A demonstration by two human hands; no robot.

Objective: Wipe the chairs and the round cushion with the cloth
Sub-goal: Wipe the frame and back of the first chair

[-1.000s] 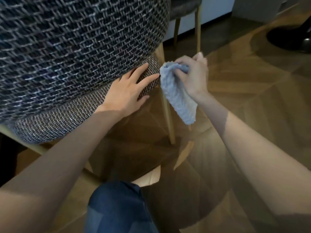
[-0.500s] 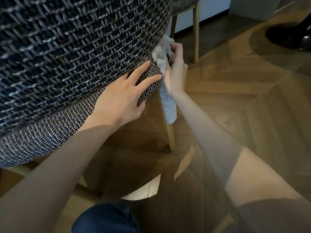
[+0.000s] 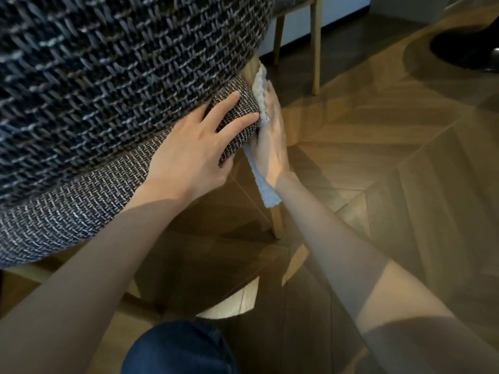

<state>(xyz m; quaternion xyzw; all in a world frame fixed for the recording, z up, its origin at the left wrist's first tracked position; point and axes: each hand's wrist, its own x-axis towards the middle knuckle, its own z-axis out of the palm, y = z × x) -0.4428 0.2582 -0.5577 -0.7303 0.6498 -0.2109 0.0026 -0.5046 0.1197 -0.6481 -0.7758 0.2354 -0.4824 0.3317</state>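
Tweed chair [image 3: 81,211] edge under splayed left hand [image 3: 194,147] — right hand [image 3: 271,136] presses cloth [image 3: 266,193].

One view only: wide-angle camera on your head, facing forward and down. It sits very near the chair [image 3: 108,90], whose weave fills the upper left; floor [image 3: 391,171] spreads right, your knee [image 3: 178,349] at the bottom edge.

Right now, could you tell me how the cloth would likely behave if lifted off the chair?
Probably floppy: the cloth hangs limp below the right hand. Likely light, since flat fingers alone pin it against the chair. Its nubby surface suggests it grips rather than slips.
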